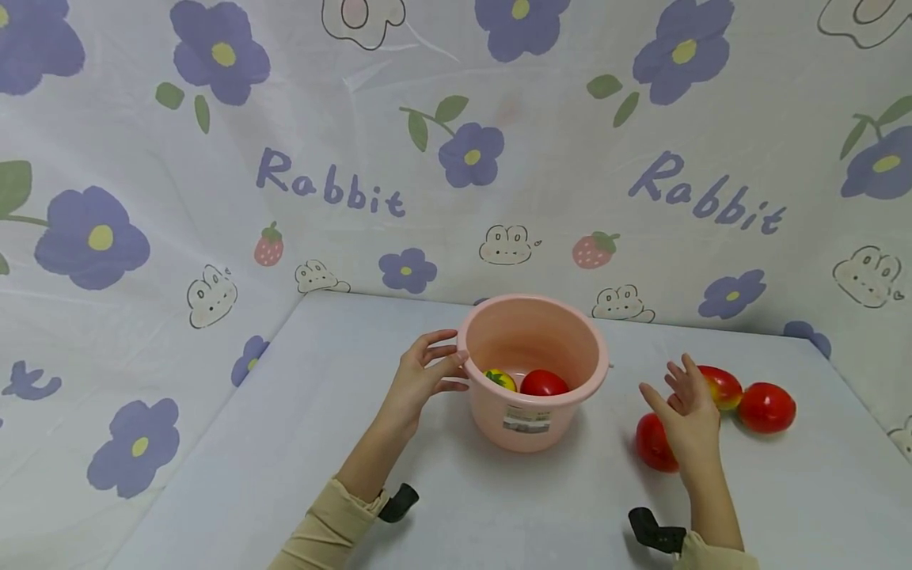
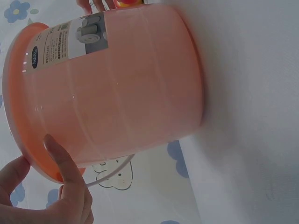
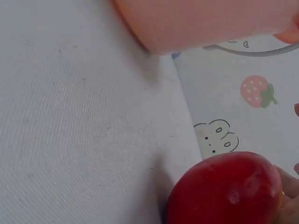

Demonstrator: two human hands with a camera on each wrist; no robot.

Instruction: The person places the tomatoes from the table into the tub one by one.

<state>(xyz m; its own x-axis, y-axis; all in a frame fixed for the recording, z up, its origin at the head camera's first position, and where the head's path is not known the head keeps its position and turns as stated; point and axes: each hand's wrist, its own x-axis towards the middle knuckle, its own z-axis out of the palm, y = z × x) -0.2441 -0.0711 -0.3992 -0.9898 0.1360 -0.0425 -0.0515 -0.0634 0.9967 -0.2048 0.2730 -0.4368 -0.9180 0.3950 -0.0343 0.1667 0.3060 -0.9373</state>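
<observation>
Before a rabbit-print curtain [image 1: 456,202], the left hand [image 1: 420,380] pinches the rim of a pink bucket [image 1: 488,413] holding two fruits [image 1: 545,384]; the right hand [image 1: 691,416], fingers loosely spread, hovers beside three red ones [image 1: 766,408], apparently left to go in

Creased beige sleeves [image 1: 322,524]; black, seemingly plastic wrist pieces [image 1: 400,502]; both hands [image 1: 416,380] [image 1: 693,421] bare.

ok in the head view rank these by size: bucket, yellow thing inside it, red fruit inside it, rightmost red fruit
1. Bucket
2. Rightmost red fruit
3. Red fruit inside
4. Yellow thing inside
The front rim partly hides the last two.
</observation>
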